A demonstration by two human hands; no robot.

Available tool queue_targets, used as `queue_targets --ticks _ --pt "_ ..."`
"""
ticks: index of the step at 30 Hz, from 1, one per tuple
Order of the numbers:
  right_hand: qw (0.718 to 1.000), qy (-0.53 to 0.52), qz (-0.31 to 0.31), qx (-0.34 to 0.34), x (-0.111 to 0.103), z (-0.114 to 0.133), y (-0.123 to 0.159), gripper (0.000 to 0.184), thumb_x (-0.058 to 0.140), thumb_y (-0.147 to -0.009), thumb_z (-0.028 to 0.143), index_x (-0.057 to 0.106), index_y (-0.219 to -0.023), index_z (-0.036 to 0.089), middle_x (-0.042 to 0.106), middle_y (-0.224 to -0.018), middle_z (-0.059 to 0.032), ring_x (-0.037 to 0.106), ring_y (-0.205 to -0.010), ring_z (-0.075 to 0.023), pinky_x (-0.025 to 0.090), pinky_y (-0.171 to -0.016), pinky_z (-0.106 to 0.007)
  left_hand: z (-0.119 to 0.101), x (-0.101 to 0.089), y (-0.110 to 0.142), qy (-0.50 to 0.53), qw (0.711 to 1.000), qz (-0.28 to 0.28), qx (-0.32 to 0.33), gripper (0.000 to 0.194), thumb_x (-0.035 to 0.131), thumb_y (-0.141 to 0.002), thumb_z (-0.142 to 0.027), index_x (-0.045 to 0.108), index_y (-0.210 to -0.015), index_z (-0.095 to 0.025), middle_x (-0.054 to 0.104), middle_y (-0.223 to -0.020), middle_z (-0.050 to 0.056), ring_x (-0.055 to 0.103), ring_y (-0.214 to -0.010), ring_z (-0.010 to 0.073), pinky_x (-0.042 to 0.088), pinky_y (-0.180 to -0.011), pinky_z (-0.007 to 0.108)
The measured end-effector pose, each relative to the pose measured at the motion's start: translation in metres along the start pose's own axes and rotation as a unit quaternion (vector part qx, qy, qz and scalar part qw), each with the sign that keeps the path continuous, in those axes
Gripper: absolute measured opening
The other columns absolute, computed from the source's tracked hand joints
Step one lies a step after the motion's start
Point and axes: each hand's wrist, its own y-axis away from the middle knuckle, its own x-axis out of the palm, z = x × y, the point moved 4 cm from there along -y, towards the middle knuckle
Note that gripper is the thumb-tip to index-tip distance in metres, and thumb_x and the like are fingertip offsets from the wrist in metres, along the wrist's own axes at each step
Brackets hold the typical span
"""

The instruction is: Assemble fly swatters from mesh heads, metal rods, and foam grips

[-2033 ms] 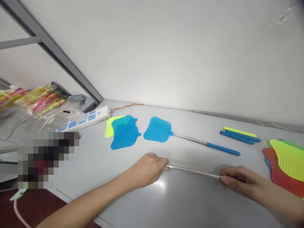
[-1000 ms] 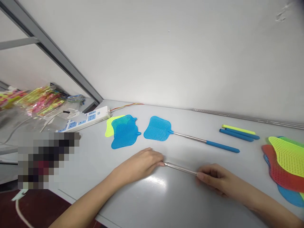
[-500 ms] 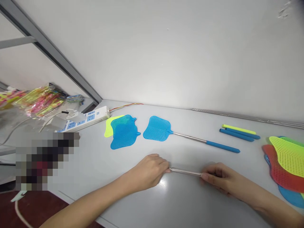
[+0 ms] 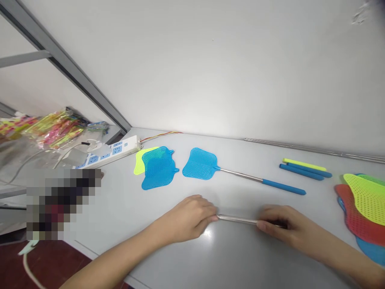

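Note:
Between my hands a slim silver metal rod (image 4: pixel 237 219) lies nearly level, just over the tabletop. My left hand (image 4: pixel 194 216) is closed round its left end. My right hand (image 4: pixel 285 226) pinches the rod farther right with thumb and fingers, and the rod's right end runs into the palm. Beyond them lies a fly swatter with a blue mesh head (image 4: pixel 199 163), a metal shaft (image 4: pixel 240 174) and a blue grip (image 4: pixel 284 186). Two loose blue swatter heads (image 4: pixel 159 170) overlap a yellow one (image 4: pixel 140 162) on the left.
Two blue grips (image 4: pixel 303 172) and a yellow grip (image 4: pixel 303 163) lie at right, near yellow (image 4: pixel 369 202) and red (image 4: pixel 357 224) swatter heads. Thin metal rods (image 4: pixel 300 147) run along the wall. A power strip (image 4: pixel 120 150) and bagged colourful items (image 4: pixel 57 126) sit at left.
My right hand has shifted slightly along the rod, and more of the rod's right end shows inside its palm. My left hand keeps its hold. The whole view has shifted slightly.

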Motion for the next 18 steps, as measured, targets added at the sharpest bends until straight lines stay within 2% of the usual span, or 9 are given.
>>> queue_targets --ticks 3,6,10,13,15,18 --pt "0.999 0.029 0.002 -0.026 -0.005 0.000 -0.001 0.026 0.049 -0.083 0.035 0.057 -0.065 0.018 0.049 -0.072 0.0003 0.046 -0.061 -0.0118 0.034 -0.054 -0.023 0.004 -0.004 0.000 0.018 1.000 0.003 0.017 0.030 0.031 -0.093 -0.027 0.051 -0.073 -0.017 0.056 -0.067 0.000 0.050 -0.066 0.0129 0.035 -0.070 0.026" --pt "0.998 0.049 -0.009 -0.033 -0.008 -0.003 -0.003 0.020 0.050 -0.082 0.034 0.061 -0.074 0.020 0.052 -0.075 -0.0006 0.047 -0.063 -0.0125 0.035 -0.055 -0.023 0.010 -0.006 0.000 0.011 1.000 0.000 0.027 0.032 0.030 -0.093 -0.030 0.051 -0.073 -0.017 0.056 -0.067 0.000 0.048 -0.066 0.0133 0.033 -0.070 0.027" --pt "0.996 0.074 -0.035 -0.027 -0.011 -0.006 -0.004 0.024 0.045 -0.085 0.037 0.062 -0.082 0.021 0.053 -0.069 -0.0005 0.046 -0.062 -0.0137 0.036 -0.054 -0.023 0.016 -0.007 -0.001 -0.013 1.000 -0.005 0.027 0.033 0.031 -0.093 -0.032 0.051 -0.071 -0.017 0.055 -0.067 0.000 0.045 -0.065 0.0134 0.032 -0.070 0.027" --pt "0.986 0.116 -0.118 -0.014 -0.024 -0.015 -0.003 0.029 0.040 -0.086 0.042 0.060 -0.092 0.022 0.053 -0.067 -0.0009 0.048 -0.060 -0.0147 0.039 -0.054 -0.025 0.019 -0.009 0.000 -0.031 0.999 -0.013 0.020 0.032 0.033 -0.092 -0.034 0.052 -0.072 -0.018 0.053 -0.065 0.000 0.043 -0.065 0.0134 0.031 -0.069 0.027" --pt "0.965 0.168 -0.199 -0.027 -0.038 -0.025 -0.002 0.031 0.040 -0.086 0.043 0.057 -0.103 0.023 0.054 -0.073 -0.0024 0.050 -0.064 -0.0161 0.042 -0.059 -0.028 0.022 -0.011 0.000 -0.044 0.999 -0.027 0.009 0.031 0.035 -0.091 -0.037 0.053 -0.074 -0.018 0.053 -0.066 0.000 0.043 -0.067 0.0136 0.032 -0.069 0.027" --pt "0.919 0.261 -0.282 -0.085 -0.060 -0.041 -0.002 0.031 0.049 -0.082 0.044 0.056 -0.108 0.027 0.054 -0.100 -0.0063 0.051 -0.095 -0.0231 0.040 -0.082 -0.038 0.027 -0.014 0.002 -0.048 0.998 -0.040 -0.010 0.030 0.037 -0.090 -0.040 0.054 -0.077 -0.018 0.053 -0.070 0.000 0.045 -0.070 0.0134 0.033 -0.072 0.028"
